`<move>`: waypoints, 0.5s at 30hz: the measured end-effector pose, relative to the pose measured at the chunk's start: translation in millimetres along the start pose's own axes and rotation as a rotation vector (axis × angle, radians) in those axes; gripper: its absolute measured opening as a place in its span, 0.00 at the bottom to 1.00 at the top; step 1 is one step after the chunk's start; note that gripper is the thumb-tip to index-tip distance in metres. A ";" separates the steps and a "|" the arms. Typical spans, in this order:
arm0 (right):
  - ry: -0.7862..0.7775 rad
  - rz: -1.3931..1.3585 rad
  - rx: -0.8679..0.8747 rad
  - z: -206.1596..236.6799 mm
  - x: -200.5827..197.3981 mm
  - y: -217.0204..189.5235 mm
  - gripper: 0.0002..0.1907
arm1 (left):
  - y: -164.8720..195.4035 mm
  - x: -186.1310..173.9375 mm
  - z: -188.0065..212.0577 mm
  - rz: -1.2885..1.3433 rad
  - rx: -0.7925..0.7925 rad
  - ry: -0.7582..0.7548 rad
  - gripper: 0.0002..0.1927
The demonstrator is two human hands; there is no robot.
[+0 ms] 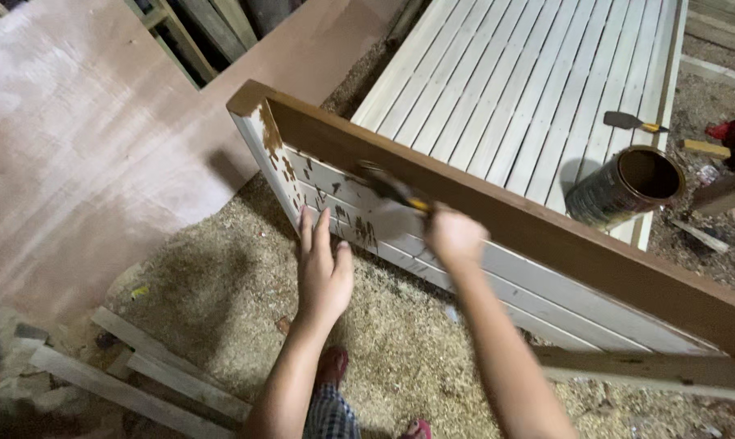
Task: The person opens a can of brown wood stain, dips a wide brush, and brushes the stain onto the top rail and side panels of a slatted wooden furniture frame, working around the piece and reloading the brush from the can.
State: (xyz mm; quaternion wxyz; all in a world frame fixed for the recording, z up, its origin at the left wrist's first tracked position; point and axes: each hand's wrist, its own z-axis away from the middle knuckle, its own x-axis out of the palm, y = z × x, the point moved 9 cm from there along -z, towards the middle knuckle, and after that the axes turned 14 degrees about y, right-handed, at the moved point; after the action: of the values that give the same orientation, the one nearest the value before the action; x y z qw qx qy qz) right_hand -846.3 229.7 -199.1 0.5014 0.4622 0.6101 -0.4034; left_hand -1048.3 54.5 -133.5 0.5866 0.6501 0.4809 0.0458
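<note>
The white slatted panel [505, 276] stands on edge before you, its top rail brown. Your left hand [322, 272] lies flat, released, against it; your right hand [453, 236] grasps a paintbrush [392, 191]. It could tip if you lean. The open can [628, 185] rests tilted on slats; sawdust floor [221, 301] below.

Blurred brush [388, 189] on the upright, brown-smeared white slatted panel [497, 272].

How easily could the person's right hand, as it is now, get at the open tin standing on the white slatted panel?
Probably yes, with a stretch. The right hand holds a brush at the upright panel. The tin stands beyond that panel's top edge, with open space above it, so the hand would have to go over.
</note>
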 end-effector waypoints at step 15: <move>0.268 -0.002 0.101 96.1 -1.8 158.7 0.21 | -8.6 16.5 26.6 0.043 -0.052 -0.014 0.33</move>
State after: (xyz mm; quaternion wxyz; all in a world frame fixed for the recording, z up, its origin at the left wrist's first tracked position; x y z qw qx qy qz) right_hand -669.5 176.8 -218.4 0.3912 0.5358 0.6511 -0.3689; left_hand -1027.8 45.3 -156.9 0.6054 0.6452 0.4614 0.0665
